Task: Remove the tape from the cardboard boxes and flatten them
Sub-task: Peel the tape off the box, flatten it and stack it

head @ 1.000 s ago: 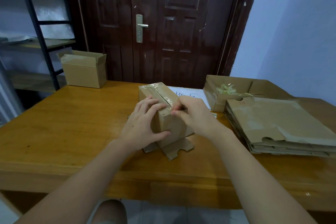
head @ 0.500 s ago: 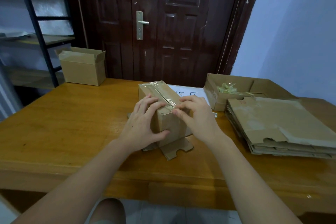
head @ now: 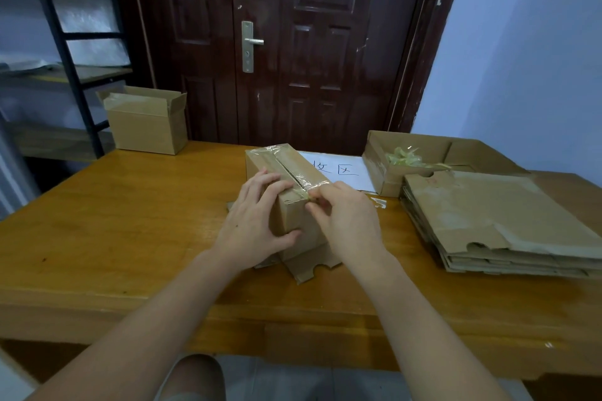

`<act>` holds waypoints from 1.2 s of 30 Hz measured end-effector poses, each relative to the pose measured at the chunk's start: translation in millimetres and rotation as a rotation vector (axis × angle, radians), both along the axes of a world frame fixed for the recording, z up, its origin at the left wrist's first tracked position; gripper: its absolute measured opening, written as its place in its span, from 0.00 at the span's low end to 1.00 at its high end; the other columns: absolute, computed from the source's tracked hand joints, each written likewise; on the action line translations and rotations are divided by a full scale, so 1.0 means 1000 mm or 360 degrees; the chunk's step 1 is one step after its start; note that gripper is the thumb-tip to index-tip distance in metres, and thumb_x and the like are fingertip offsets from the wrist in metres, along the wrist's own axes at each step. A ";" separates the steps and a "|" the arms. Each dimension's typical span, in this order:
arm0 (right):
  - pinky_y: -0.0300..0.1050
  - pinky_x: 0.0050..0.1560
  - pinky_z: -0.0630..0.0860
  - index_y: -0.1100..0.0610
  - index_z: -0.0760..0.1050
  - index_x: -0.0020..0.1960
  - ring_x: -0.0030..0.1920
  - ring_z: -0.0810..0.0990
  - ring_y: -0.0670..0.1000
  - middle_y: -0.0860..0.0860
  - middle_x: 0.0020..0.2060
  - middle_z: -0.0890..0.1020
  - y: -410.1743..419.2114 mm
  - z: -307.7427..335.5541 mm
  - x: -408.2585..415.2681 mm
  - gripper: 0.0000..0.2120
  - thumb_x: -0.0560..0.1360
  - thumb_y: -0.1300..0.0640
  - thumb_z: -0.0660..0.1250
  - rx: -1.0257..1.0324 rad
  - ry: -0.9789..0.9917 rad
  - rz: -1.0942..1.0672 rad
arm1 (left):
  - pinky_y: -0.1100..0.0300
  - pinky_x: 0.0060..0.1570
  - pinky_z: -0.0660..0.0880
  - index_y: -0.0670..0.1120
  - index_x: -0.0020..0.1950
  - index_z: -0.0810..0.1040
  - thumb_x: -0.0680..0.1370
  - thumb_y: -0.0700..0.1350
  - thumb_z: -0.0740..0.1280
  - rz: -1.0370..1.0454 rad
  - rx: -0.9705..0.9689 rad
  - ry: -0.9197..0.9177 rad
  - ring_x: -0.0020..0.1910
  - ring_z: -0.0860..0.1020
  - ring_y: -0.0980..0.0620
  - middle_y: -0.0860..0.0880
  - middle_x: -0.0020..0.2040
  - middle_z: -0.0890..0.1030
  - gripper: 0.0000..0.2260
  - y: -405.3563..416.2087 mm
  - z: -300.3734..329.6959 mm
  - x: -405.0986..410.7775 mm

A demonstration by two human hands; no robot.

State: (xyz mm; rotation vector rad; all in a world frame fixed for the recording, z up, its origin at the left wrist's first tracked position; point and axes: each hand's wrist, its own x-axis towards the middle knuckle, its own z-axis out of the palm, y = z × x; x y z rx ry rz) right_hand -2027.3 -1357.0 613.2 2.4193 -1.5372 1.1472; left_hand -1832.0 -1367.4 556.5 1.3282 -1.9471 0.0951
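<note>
Right hand: the right hand point(head: 350, 221), just right of centre frame, has its fingers point(head: 314, 205) curled in at the near end of the tape strip point(head: 290, 171), pinching or picking at its loose end at the box's near top edge (whether the end is truly caught I cannot tell).
Left hand: the left hand point(head: 252, 221) grips the taped cardboard box point(head: 293, 221) from its left side, fingers laid over the top edge, thumb on the near face, steadying it.
Box position: centre of the frame, standing on the worktop point(head: 114, 221) with its opened bottom flaps point(head: 304, 267) splayed beneath it.
Key relation: the strip runs along the top seam, long axis leading away from the fingers toward the upper left; the right hand is at the tape's end, so in my judgement the peel should go up and away along that line while the left hand holds the box down.
Risk: thin clear tape may tear short or lift the paper skin.
Right of frame: a stack of flattened boxes point(head: 488, 225), near the working box but apart from it.
Behind it: an open tray box point(head: 378, 159) holding crumpled tape scraps point(head: 402, 156), beside a white sheet with handwriting point(head: 338, 169).
Far left: another upright open-topped box point(head: 145, 127) at the worktop's back edge.
Room: a dark door point(head: 293, 42), metal shelving point(head: 65, 42) at upper left.
</note>
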 end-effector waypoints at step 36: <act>0.30 0.45 0.72 0.49 0.81 0.57 0.42 0.76 0.40 0.37 0.41 0.72 -0.014 0.000 -0.013 0.17 0.71 0.57 0.79 0.0160 -0.0115 0.0434 | 0.50 0.75 0.58 0.61 0.77 0.63 0.70 0.67 0.72 -0.0031 0.0028 0.0051 0.82 0.49 0.57 0.58 0.78 0.61 0.38 -0.004 -0.003 0.006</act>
